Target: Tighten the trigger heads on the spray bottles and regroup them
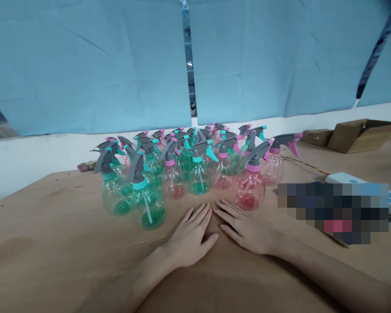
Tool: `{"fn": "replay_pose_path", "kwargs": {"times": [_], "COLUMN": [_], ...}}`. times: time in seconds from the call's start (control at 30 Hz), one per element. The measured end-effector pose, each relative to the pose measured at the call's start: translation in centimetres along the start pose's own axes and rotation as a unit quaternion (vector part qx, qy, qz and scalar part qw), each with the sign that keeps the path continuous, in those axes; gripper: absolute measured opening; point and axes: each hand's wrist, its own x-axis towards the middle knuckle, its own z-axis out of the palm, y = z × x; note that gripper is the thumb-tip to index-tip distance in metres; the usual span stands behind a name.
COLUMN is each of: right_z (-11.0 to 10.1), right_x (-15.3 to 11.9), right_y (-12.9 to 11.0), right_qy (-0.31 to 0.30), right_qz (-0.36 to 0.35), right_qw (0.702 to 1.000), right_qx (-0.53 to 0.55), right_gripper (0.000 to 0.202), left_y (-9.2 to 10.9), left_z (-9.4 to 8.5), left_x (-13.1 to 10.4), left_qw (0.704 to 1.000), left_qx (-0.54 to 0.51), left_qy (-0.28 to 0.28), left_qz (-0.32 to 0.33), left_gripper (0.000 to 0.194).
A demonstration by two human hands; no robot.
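Note:
Both hands lie flat on the wooden table [68, 256], palms down, holding nothing. My left hand [193, 237] has its fingers stretched forward, right of a green spray bottle [149, 208]. My right hand [244, 228] rests beside it with fingers spread, just in front of a pink spray bottle [250, 189]. The fingertips of the two hands nearly meet. Behind them several clear, round bottles stand upright in a cluster, green or pink, with grey spray heads. Among the front ones are a green bottle with a turquoise collar [199, 178] and a pink one [173, 180].
An open cardboard box [358, 135] sits at the back right. A white power strip [345, 179] with a thin cable lies on the right, partly behind a pixelated patch. Blue cloth [101, 65] hangs behind the table. A small pinkish item [86, 166] lies at the back left.

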Motion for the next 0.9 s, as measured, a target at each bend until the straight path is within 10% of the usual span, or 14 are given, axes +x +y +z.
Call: {"fn": "replay_pose_path", "kwargs": {"times": [0.2,0.37,0.6,0.73,0.9], "right_z": [-0.1,0.0,-0.1,-0.3,-0.2], "right_x": [-0.1,-0.2,-0.1,-0.1,-0.1], "right_y": [-0.2,-0.1,-0.1,-0.3,-0.2], "right_qy": [0.015,0.039,0.022,0.007,0.002], "right_qz": [0.001,-0.010,-0.005,0.005,0.006], "right_qw": [1.000,0.999,0.999,1.000,1.000], "right_qx": [0.011,0.020,0.022,0.015,0.017], "right_gripper": [0.047,0.045,0.045,0.046,0.046], "left_y": [0.1,1.2,0.8,-2.2,-5.2], "left_z": [0.3,-1.2,-10.8,-14.0,-14.3], "left_x": [0.0,-0.1,-1.9,-2.5,-2.4], "left_qw": [0.999,0.978,0.800,0.802,0.867], "left_qx": [0.006,0.066,0.124,0.095,0.066], "left_qy": [0.040,0.193,0.586,0.584,0.438], "left_qz": [0.014,0.038,0.002,-0.083,-0.228], "left_gripper": [0.058,0.030,0.038,0.042,0.046]}}
